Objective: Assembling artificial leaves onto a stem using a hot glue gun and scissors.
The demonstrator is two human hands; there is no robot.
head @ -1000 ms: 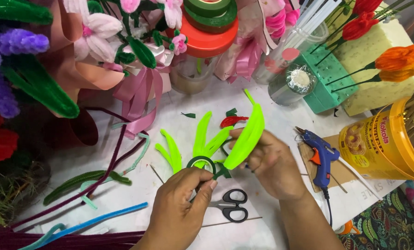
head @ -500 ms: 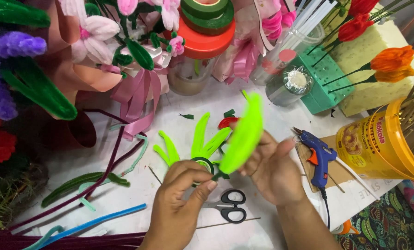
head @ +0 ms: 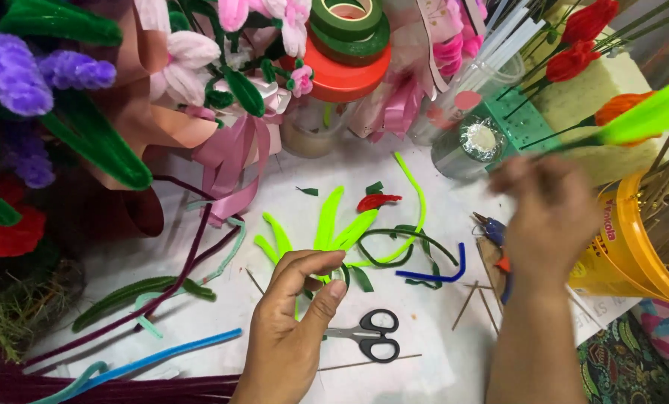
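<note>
From left to right across the head view: a thick green pipe-cleaner stem [head: 136,293] and a light blue pipe cleaner [head: 162,357] lie loose on the white table [head: 424,374], below a bank of purple, pink and green chenille flowers [head: 200,60]. At centre the left hand [head: 293,329] has thumb and forefinger closed narrowly on the gathered base of a lime-green pipe-cleaner leaf cluster [head: 323,232], whose looped leaves fan out flat on the table above the fingertips. The cluster is judged very light, soft-piled over a thin bendable wire core, so it should deform rather than break; the bound base, where the leaves meet, is the firmest place to hold, since a grip on a leaf tip would bend it. Black-handled scissors [head: 368,334] lie just beside the left hand, and dark green and blue offcuts [head: 435,273] crowd the space to its right. The right hand [head: 551,217], raised and motion-blurred, appears to pinch the stem of a single lime-green leaf [head: 652,112], though the finger closure cannot be told for certain. Beneath it a blue glue gun [head: 495,236] is partly hidden, and a yellow tub of sticks [head: 634,247] stands at the far right.
</note>
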